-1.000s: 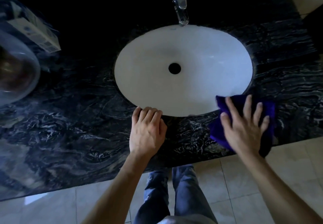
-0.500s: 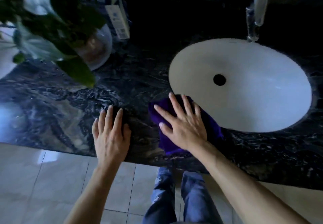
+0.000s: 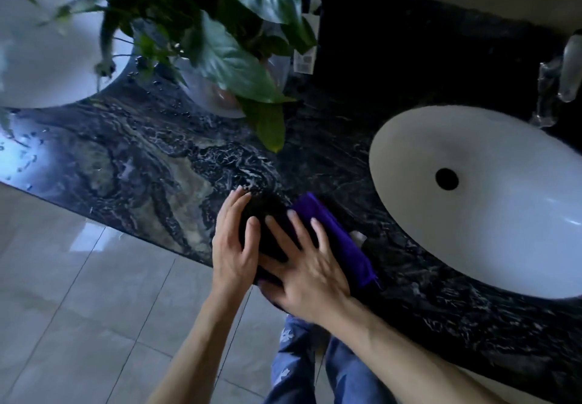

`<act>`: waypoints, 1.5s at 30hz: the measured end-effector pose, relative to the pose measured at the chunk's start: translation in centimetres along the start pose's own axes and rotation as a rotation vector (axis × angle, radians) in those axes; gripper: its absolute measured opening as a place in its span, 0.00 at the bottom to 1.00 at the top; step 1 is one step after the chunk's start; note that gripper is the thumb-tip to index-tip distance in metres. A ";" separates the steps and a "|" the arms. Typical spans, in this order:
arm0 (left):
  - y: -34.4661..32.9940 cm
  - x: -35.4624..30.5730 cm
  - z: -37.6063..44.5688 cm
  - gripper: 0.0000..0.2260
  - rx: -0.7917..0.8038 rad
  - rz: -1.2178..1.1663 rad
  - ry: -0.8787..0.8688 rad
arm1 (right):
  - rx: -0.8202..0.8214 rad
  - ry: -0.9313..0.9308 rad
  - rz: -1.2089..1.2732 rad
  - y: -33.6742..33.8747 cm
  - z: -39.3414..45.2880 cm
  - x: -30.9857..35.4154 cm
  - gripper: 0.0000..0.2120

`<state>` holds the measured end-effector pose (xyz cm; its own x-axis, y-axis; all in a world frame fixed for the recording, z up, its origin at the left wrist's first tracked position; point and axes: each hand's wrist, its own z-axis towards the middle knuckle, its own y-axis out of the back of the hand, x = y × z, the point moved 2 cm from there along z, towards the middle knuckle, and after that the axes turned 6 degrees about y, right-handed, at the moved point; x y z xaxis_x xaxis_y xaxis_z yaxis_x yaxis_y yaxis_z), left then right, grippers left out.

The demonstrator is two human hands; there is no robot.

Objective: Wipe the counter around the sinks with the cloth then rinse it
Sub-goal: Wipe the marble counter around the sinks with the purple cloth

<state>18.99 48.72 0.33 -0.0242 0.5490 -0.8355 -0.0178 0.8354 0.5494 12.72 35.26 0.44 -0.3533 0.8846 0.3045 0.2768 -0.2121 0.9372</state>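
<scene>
Fingers (image 3: 318, 233) flat atop purple cloth (image 3: 341, 243)

Both forearms reach in from the bottom edge, right hand (image 3: 310, 265) flat with fingers spread and straight, palm down, left hand (image 3: 234, 241) just beside it, fingers extended, thumb touching the right hand's fingers.

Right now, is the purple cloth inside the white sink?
No, the purple cloth lies on the dark counter beside the right sink, under the right hand.
</scene>
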 end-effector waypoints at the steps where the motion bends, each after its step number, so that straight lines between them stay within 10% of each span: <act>1: 0.4 0.2 0.1 0.19 -0.020 0.012 0.004 | 0.011 0.033 -0.005 0.1 2.3 0.5 0.33; 8: 2.8 2.6 2.2 0.24 -0.106 0.323 0.059 | -0.045 0.090 -0.033 1.1 8.4 0.9 0.30; 18: 0.8 1.7 1.3 0.23 -0.136 0.509 0.036 | -0.111 -0.551 -0.175 0.2 -11.3 -7.1 0.30; 30: 1.8 2.3 1.8 0.23 -0.158 0.298 0.090 | -0.011 0.146 -0.113 1.9 12.7 -0.5 0.26; 40: 0.8 1.9 1.5 0.25 -0.135 0.604 0.084 | -0.227 -0.541 -0.150 2.4 -1.4 -11.3 0.28; 45: 0.9 1.8 1.4 0.25 -0.129 0.594 0.084 | -0.182 -0.290 -0.078 1.0 -0.2 -4.3 0.32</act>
<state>20.35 50.49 -0.68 -0.1455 0.9111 -0.3856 -0.0976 0.3746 0.9220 14.35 31.20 0.12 -0.0911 0.9767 0.1943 0.0861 -0.1867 0.9786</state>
